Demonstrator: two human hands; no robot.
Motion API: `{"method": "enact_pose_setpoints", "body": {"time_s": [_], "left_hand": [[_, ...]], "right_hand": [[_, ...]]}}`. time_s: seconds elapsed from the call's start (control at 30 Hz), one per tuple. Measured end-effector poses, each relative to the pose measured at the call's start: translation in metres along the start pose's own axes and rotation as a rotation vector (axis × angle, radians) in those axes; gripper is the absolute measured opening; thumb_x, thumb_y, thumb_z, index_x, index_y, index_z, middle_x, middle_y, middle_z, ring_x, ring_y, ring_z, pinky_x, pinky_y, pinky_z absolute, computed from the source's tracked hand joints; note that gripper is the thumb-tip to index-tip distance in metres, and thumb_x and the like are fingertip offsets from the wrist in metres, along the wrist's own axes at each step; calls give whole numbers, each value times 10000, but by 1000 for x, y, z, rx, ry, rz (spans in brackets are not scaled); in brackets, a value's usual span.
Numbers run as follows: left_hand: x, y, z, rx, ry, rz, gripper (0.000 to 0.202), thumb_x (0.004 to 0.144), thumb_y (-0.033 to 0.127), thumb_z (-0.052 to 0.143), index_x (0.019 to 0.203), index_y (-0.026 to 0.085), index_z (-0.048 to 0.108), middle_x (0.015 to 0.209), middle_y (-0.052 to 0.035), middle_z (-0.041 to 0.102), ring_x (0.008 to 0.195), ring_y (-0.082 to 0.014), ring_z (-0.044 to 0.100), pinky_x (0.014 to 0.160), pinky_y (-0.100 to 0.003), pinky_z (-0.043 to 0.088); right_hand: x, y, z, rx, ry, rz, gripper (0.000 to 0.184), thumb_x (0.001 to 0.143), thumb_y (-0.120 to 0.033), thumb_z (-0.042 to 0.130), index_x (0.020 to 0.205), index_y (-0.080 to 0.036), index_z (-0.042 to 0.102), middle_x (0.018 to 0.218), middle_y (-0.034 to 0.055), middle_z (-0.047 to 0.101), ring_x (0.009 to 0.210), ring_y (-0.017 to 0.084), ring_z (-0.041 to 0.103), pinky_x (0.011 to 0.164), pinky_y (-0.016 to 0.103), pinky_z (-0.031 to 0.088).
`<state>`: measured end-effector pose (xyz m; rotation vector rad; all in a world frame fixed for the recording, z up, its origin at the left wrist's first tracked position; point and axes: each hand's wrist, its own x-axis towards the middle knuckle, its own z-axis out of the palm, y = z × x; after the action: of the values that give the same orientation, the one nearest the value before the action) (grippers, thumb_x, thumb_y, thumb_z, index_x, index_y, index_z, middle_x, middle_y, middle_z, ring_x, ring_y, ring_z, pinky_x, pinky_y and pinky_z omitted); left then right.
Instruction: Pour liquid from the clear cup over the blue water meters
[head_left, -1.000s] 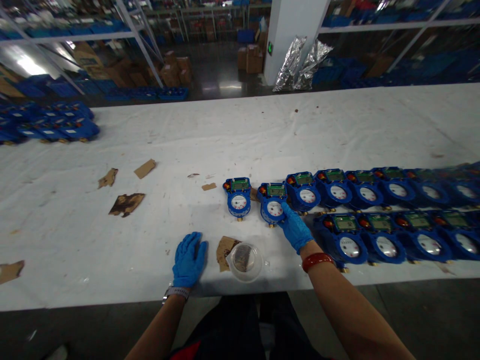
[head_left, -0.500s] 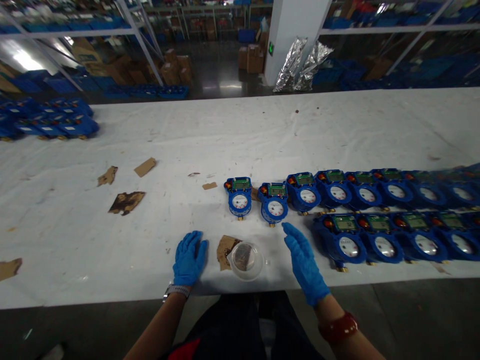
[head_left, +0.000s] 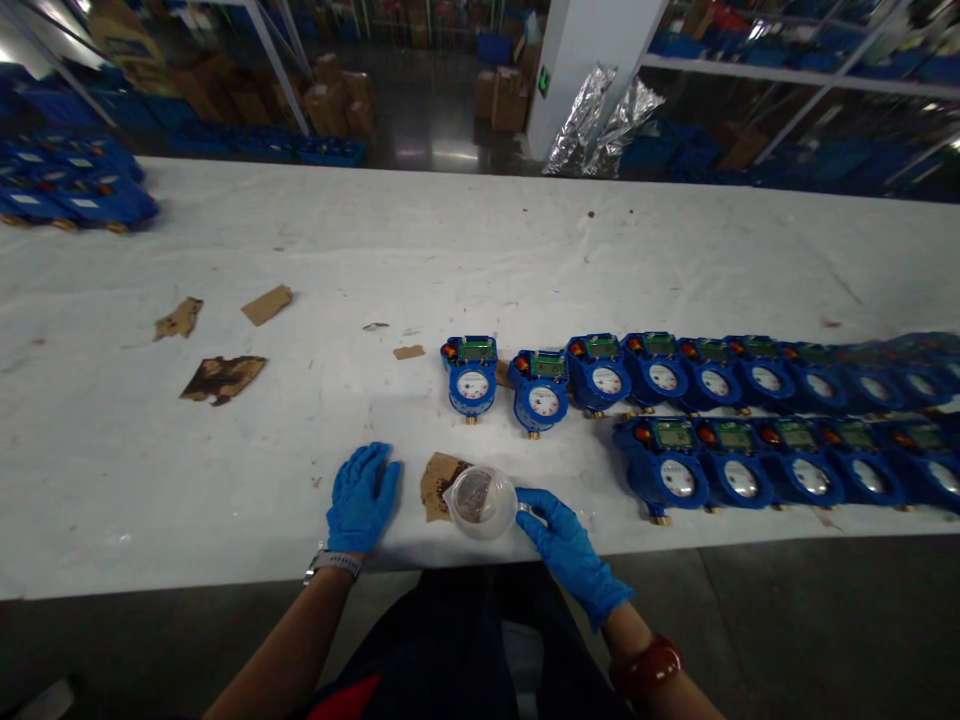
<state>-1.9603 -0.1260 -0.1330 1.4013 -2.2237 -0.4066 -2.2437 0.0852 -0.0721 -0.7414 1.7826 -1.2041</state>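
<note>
My right hand [head_left: 566,545], in a blue glove, grips the small handle of a clear plastic measuring cup [head_left: 501,518]. The cup stands partly over a stained piece of cardboard [head_left: 435,487] near the table's front edge. To the left, my left hand [head_left: 361,500], gloved as well, lies flat on the table with fingers stretched out and holds nothing. Just beyond the cup stand two blue water meters, the left meter [head_left: 472,385] and the right meter [head_left: 541,402], each with a white dial and an exposed green circuit board.
Two rows of similar meters [head_left: 679,480] fill the right side of the white-covered table [head_left: 360,250]. More blue meters [head_left: 112,200] stand at the far left. Cardboard scraps [head_left: 223,378] lie on the left. Beyond the table are a pillar [head_left: 574,60] and shelving.
My right hand has moved left and down from beside the meters and closed on the cup's handle. My left hand stays flat on the table. The camera view has shifted slightly.
</note>
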Motion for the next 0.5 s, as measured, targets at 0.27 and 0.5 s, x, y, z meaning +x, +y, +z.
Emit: {"method": "enact_pose_setpoints", "body": {"time_s": [0.27, 0.5], "left_hand": [[-2, -2, 3, -1, 4, -1, 486, 1036, 473, 499, 1385, 183, 672, 1483, -169, 648, 1471, -355, 515, 1249, -591, 370], [-1, -1, 2, 32, 11, 9, 480, 1033, 473, 508, 1380, 191, 683, 1472, -159, 660, 1440, -366, 548, 1227, -595, 395]], "right_hand": [[-1, -22, 6, -36, -9, -61, 448, 840, -689, 699, 958, -260, 743, 1080, 85, 737, 1050, 279, 677, 1061, 493, 526], [-16, -60, -14, -25, 61, -47, 442, 873, -683, 689, 1080, -294, 731, 1214, 76, 719, 1165, 280, 659, 1107, 469, 521]]}}
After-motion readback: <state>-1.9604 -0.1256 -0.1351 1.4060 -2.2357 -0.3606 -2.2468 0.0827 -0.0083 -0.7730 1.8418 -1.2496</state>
